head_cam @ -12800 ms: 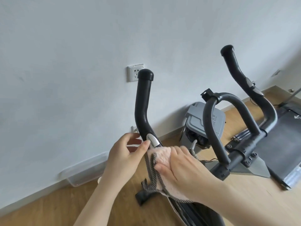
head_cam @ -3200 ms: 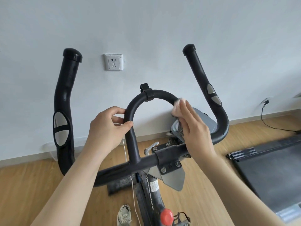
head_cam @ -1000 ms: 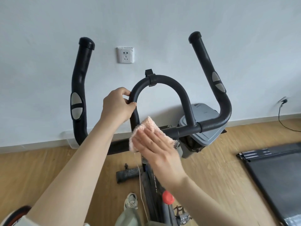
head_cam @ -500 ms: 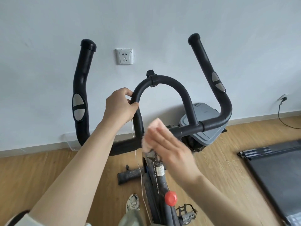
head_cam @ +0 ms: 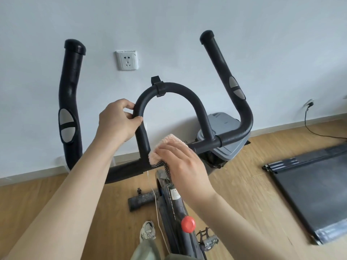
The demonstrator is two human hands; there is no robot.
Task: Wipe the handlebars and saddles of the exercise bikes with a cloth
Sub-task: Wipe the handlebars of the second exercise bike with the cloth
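1. Left grip [head_cam: 116,121] is closed round the handlebars [head_cam: 178,91], fingers & thumb wrapped on the left leg of the centre loop. This is prob. to steady the exercise bike [head_cam: 174,199] while the other hand rubs.
2. Right grip [head_cam: 184,162] lies nearly flat, fingers almost straight, pressing the cloth [head_cam: 169,145] onto the spot where the loop leg meets the crossbar, just below & right of the left grip. Thumb is hidden, so can't tell if it also pinches.
3. Cloth is pink, fluffy & bunched under the right grip, w/ a tuft showing ahead of the fingertips. A dark mesh-edged strip hangs out beneath, toward the bike frame.
4. Handlebars are black w/ a matte, foam-like cover. Two upright horns carry grey oval pads, one well left of the left grip, one well right of the right grip. A small clip sits on the loop top, above both grips.
5. Judged stage: mid-bar wiping. No saddle in view, so that part looks not yet reached.
6. Also seen: red knob [head_cam: 188,223] below the right grip's wrist, wall socket [head_cam: 127,60] above the left grip, treadmill [head_cam: 315,188] on the floor well right of the right grip.
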